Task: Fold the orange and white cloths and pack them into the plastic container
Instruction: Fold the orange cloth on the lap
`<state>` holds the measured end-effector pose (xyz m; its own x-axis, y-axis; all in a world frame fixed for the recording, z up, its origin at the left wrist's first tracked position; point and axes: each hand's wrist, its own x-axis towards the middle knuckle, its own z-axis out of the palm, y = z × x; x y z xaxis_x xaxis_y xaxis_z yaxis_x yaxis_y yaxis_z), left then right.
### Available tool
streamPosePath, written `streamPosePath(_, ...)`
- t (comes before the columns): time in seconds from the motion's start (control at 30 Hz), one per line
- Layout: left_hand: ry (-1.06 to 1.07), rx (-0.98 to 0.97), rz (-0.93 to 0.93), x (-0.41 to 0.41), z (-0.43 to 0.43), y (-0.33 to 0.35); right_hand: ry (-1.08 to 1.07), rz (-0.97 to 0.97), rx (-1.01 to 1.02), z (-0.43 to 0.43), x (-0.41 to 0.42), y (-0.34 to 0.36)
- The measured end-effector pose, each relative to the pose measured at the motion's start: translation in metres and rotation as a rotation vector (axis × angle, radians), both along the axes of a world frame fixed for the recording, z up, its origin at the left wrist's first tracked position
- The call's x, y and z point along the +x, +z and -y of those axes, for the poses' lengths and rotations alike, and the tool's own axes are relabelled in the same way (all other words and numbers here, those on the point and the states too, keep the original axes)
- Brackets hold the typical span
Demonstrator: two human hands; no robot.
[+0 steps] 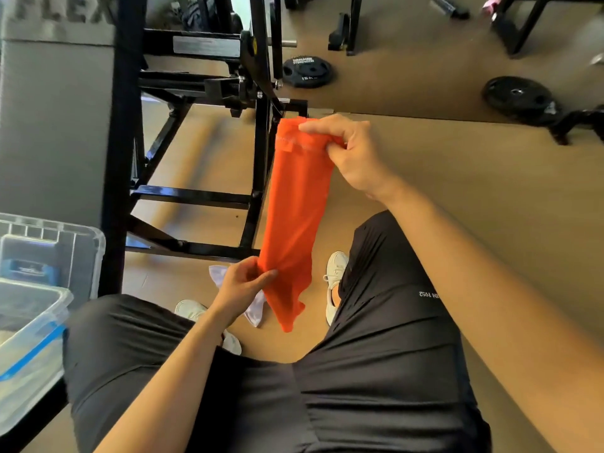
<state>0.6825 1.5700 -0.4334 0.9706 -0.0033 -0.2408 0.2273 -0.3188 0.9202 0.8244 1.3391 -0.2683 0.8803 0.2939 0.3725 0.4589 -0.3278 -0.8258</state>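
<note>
The orange cloth [295, 207] hangs stretched in the air between my hands, above my knees. My right hand [351, 152] pinches its top edge, held up and away from me. My left hand [243, 282] grips its lower part, bunched, with the tail dangling below. The white cloth [253, 308] lies on the floor between my feet, partly hidden behind my left hand and the orange cloth. A clear plastic container [29, 335] with a blue clip sits at my left, open at the top.
A second clear bin [55, 246] stands behind the container. A black gym machine frame [196, 194] rises directly ahead on the left. Weight plates [307, 71] lie on the brown floor further away. My white shoes [335, 279] rest on the floor.
</note>
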Motion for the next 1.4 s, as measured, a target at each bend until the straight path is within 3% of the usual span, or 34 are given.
streamPosePath(0.2, 0.133, -0.133, 0.085, -0.008, -0.019, 0.032, -0.23, -0.162, -0.005, 0.007, 0.036, -0.031)
streamPosePath(0.47, 0.149, -0.078, 0.139, -0.015, -0.046, 0.073, -0.32, -0.529, 0.058, -0.007, 0.061, -0.11)
streamPosePath(0.73, 0.231, 0.053, 0.146, 0.008, -0.046, 0.106, -0.169, -0.719, 0.261, -0.044, -0.01, -0.138)
streamPosePath(0.9, 0.316, -0.087, 0.09, 0.013, -0.047, 0.103, 0.071, -0.868, 0.311, -0.065, -0.093, -0.143)
streamPosePath(1.27, 0.452, -0.481, -0.035, -0.002, -0.026, 0.092, 0.202, -0.752, 0.47, -0.087, -0.116, -0.129)
streamPosePath(1.4, 0.445, -0.503, -0.108, -0.007, -0.021, 0.082, 0.134, -0.723, 0.462, -0.09, -0.113, -0.126)
